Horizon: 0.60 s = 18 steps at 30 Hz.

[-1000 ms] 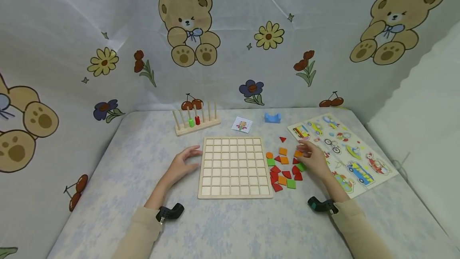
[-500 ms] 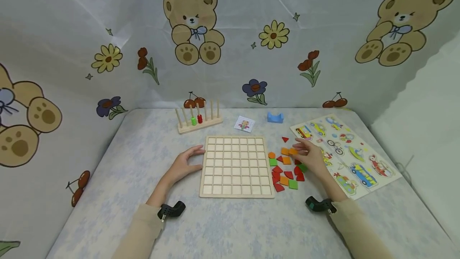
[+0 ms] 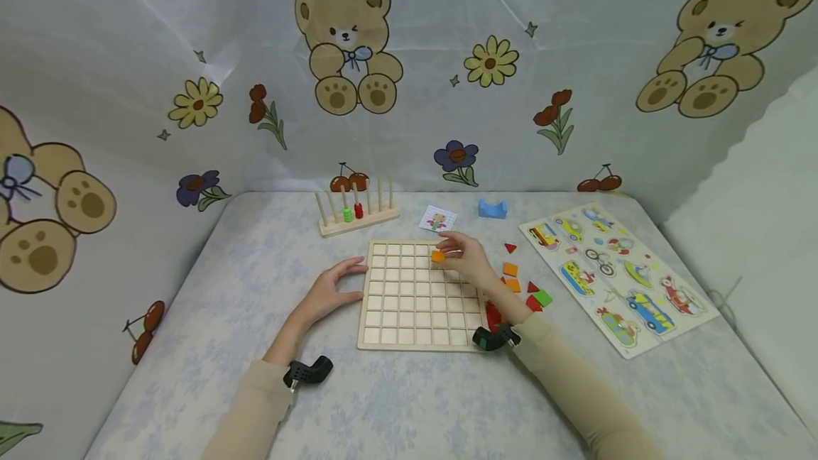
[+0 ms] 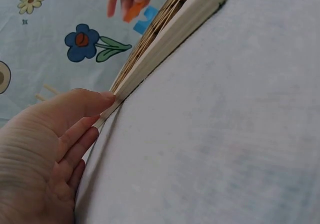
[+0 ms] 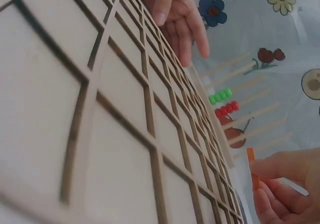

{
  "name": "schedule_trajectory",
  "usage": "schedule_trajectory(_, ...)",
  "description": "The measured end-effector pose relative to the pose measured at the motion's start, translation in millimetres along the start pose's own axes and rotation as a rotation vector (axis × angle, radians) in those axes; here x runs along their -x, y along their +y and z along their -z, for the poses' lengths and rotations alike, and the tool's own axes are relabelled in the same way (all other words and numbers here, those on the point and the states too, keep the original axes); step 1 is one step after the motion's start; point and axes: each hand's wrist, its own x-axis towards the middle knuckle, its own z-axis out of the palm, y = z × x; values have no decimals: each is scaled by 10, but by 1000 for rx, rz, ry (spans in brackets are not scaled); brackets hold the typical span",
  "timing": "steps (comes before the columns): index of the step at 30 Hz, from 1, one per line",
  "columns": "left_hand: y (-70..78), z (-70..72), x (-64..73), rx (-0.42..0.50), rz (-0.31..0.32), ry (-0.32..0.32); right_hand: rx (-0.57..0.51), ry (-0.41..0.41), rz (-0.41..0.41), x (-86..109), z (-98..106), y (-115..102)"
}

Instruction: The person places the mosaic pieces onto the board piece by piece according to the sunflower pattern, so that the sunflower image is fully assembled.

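A wooden grid board point(image 3: 407, 343) of square compartments lies mid-table. My right hand point(image 3: 469, 261) is over its far right part and pinches an orange square tile point(image 3: 437, 256) between thumb and fingers. In the right wrist view that tile point(image 5: 252, 166) is seen edge-on, above the board's far side. My left hand point(image 3: 329, 294) rests at the board's left edge, fingers and thumb spread. The left wrist view shows its thumb and fingertips right at the board's side point(image 4: 150, 63). The compartments in sight hold no tiles.
Red, orange and green tiles point(image 3: 513, 285) lie right of the board, some hidden by my right forearm. Behind it are a peg stand point(image 3: 359, 221) with green and red beads, a pattern card point(image 3: 438, 218) and a blue holder point(image 3: 493, 209). A vehicle picture puzzle point(image 3: 616, 272) lies far right.
My right hand has picked the orange tile out from the loose tiles and carried it left over the board. The left hand has stayed at the board's edge.
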Motion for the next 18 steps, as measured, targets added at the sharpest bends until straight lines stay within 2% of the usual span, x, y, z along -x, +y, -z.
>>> schedule_trajectory(2, -3, -2, 0, 3, 2, 1, 4, -21, 6, -89, -111, 97)
schedule_trajectory(7, 9, -14, -7, 5, 9, 2, 12, -55, -3, -169, -255, 122)
schedule_trajectory(18, 14, -4, 4, -21, -5, 4, 36, -57, 8, -190, -314, 130)
